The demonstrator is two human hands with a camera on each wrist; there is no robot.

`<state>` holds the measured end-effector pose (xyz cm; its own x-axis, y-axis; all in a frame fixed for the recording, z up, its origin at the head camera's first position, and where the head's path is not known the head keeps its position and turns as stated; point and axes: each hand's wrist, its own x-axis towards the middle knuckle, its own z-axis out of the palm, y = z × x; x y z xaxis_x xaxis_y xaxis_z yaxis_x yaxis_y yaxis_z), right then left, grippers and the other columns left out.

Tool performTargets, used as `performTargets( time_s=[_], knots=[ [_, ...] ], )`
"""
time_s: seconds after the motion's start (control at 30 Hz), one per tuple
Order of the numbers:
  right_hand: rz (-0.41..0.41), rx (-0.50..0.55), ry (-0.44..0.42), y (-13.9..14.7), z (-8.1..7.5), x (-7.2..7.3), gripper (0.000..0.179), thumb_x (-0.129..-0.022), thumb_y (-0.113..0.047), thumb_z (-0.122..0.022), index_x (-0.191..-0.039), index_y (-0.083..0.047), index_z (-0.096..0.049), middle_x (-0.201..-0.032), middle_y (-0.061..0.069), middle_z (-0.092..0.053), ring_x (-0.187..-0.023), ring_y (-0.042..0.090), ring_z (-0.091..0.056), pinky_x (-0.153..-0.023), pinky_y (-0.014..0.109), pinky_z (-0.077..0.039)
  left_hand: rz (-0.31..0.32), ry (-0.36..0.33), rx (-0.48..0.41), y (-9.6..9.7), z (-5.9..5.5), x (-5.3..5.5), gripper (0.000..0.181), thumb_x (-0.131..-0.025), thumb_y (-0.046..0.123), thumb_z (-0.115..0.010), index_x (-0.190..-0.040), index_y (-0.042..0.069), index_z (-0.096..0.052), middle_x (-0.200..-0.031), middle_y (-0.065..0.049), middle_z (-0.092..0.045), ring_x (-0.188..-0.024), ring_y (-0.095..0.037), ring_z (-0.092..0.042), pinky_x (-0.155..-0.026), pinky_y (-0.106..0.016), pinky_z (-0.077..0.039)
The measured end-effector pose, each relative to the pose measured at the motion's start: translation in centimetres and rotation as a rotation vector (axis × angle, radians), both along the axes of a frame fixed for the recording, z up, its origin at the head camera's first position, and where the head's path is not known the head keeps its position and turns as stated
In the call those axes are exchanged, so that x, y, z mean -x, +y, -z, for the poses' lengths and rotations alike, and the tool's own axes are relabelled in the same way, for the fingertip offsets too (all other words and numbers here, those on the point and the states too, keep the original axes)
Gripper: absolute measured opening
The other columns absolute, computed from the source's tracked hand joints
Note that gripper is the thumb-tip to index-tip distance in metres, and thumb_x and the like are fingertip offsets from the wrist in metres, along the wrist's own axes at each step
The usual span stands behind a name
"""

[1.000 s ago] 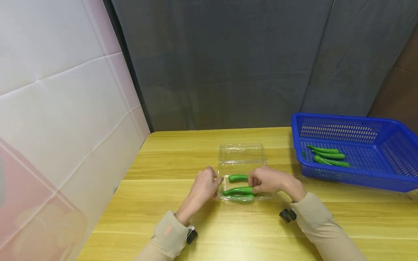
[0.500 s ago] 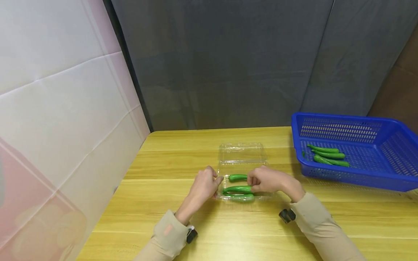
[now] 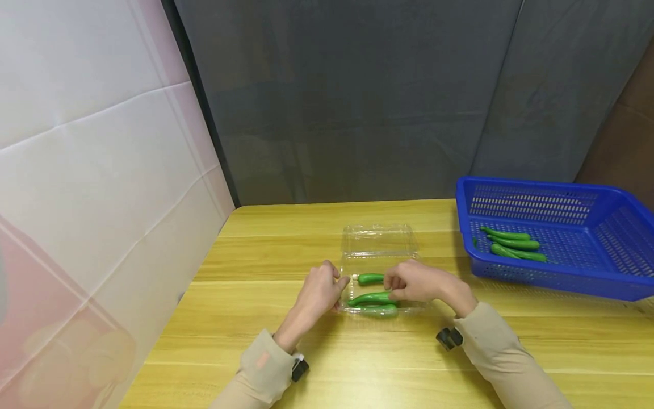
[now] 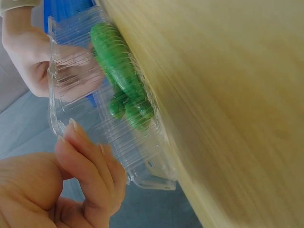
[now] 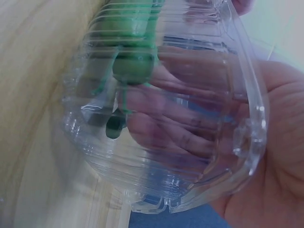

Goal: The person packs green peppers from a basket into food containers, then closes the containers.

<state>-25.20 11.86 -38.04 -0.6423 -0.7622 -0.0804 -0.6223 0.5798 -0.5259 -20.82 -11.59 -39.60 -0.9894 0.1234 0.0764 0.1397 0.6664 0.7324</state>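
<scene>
Before me is a table (image 3: pixel 383 363) with a yellow wood-grain top, its far left corner rounded. Directly on it, near the middle, sits a clear plastic box (image 3: pixel 365 264), its lid (image 3: pixel 379 240) folded back away from me. To my right, well apart from it, stands a blue basket (image 3: pixel 562 278) with slotted walls.

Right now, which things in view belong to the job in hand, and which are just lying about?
In the job:
left hand
right hand
clear box
boxed peppers
probably the basket and basket peppers

Just there:
table
grey curtain
pale sheet
wrist cameras
</scene>
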Motion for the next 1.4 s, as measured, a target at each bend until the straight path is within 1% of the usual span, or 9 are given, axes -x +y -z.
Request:
performTargets(
  time_s=[0.27, 0.4, 0.5, 0.7, 0.77, 1.0, 1.17, 1.3, 1.4],
  knots=[
    [-0.005, 0.027, -0.002, 0.2, -0.3, 0.1, 0.006, -0.094, -0.008, -0.071, -0.099, -0.005, -0.069, -0.088, -0.002, -0.069, -0.082, 0.011, -0.066, -0.076, 0.026, -0.059, -0.011, -0.015, 0.005, 0.0, 0.0, 0.1, 0.022, -0.098, 0.006, -0.065, -0.104, -0.013, -0.057, -0.068, -0.01, -0.061, -0.037, -0.009, -0.056, -0.036, -0.024, -0.053],
    [-0.016, 0.045, 0.014, 0.4, -0.4, 0.1, 0.005, -0.095, -0.009, -0.069, -0.099, -0.005, -0.07, -0.089, -0.003, -0.07, -0.082, 0.01, -0.066, -0.076, 0.027, -0.06, -0.004, -0.005, 0.003, 0.0, -0.1, 0.0, 0.022, -0.098, 0.005, -0.065, -0.103, -0.014, -0.057, -0.066, -0.008, -0.06, -0.037, -0.009, -0.056, -0.036, -0.024, -0.053],
    [-0.018, 0.054, 0.013, 0.6, -0.6, 0.1, 0.008, -0.096, -0.011, -0.069, -0.101, -0.004, -0.07, -0.09, -0.002, -0.07, -0.083, 0.01, -0.066, -0.077, 0.026, -0.059, -0.001, 0.003, 0.002, 0.0, -0.1, 0.0, 0.021, -0.098, 0.005, -0.065, -0.103, -0.014, -0.057, -0.065, -0.008, -0.059, -0.037, -0.009, -0.056, -0.035, -0.024, -0.052],
    [-0.01, 0.07, 0.004, 1.2, -1.3, 0.2, 0.016, -0.097, -0.01, -0.068, -0.109, 0.0, -0.068, -0.097, 0.001, -0.07, -0.089, 0.013, -0.067, -0.081, 0.027, -0.06, 0.004, 0.002, -0.003, -0.1, -0.1, -0.1, 0.022, -0.098, 0.005, -0.065, -0.103, -0.014, -0.056, -0.063, -0.008, -0.059, -0.037, -0.008, -0.055, -0.035, -0.024, -0.052],
    [-0.006, 0.083, 0.014, 1.5, -1.5, 0.2, 0.015, -0.097, -0.01, -0.067, -0.109, 0.0, -0.068, -0.097, 0.002, -0.07, -0.09, 0.015, -0.068, -0.081, 0.029, -0.06, 0.003, -0.003, -0.006, 0.0, -0.1, -0.1, 0.022, -0.098, 0.005, -0.065, -0.104, -0.014, -0.056, -0.063, -0.008, -0.059, -0.037, -0.008, -0.055, -0.035, -0.024, -0.052],
    [0.001, 0.11, 0.035, 1.9, -2.1, 0.1, 0.016, -0.099, -0.01, -0.066, -0.111, -0.002, -0.069, -0.098, 0.001, -0.071, -0.089, 0.015, -0.069, -0.08, 0.03, -0.061, 0.012, 0.016, -0.003, -0.1, 0.0, -0.1, 0.021, -0.098, 0.004, -0.065, -0.103, -0.014, -0.056, -0.063, -0.008, -0.058, -0.037, -0.008, -0.055, -0.035, -0.024, -0.052],
    [0.002, 0.122, 0.045, 2.2, -2.5, 0.1, 0.018, -0.099, -0.012, -0.066, -0.114, -0.001, -0.068, -0.1, 0.002, -0.072, -0.09, 0.015, -0.069, -0.081, 0.031, -0.061, 0.008, 0.011, 0.0, 0.0, 0.0, -0.1, 0.021, -0.098, 0.005, -0.065, -0.103, -0.014, -0.056, -0.062, -0.007, -0.058, -0.037, -0.009, -0.055, -0.035, -0.024, -0.051],
    [0.022, 0.131, 0.037, 2.5, -2.9, 0.0, 0.021, -0.1, -0.013, -0.066, -0.117, -0.001, -0.066, -0.102, 0.003, -0.072, -0.093, 0.018, -0.069, -0.083, 0.034, -0.061, 0.003, 0.005, 0.0, 0.0, 0.0, -0.1, 0.021, -0.098, 0.005, -0.065, -0.103, -0.014, -0.056, -0.062, -0.007, -0.058, -0.037, -0.009, -0.055, -0.035, -0.024, -0.052],
    [0.033, 0.138, 0.045, 2.8, -3.2, 0.0, 0.022, -0.1, -0.013, -0.065, -0.118, -0.001, -0.066, -0.103, 0.004, -0.072, -0.094, 0.018, -0.069, -0.083, 0.033, -0.061, 0.004, 0.002, 0.001, 0.0, 0.0, 0.0, 0.022, -0.098, 0.006, -0.065, -0.103, -0.014, -0.056, -0.061, -0.007, -0.058, -0.037, -0.009, -0.055, -0.035, -0.025, -0.052]
  ],
)
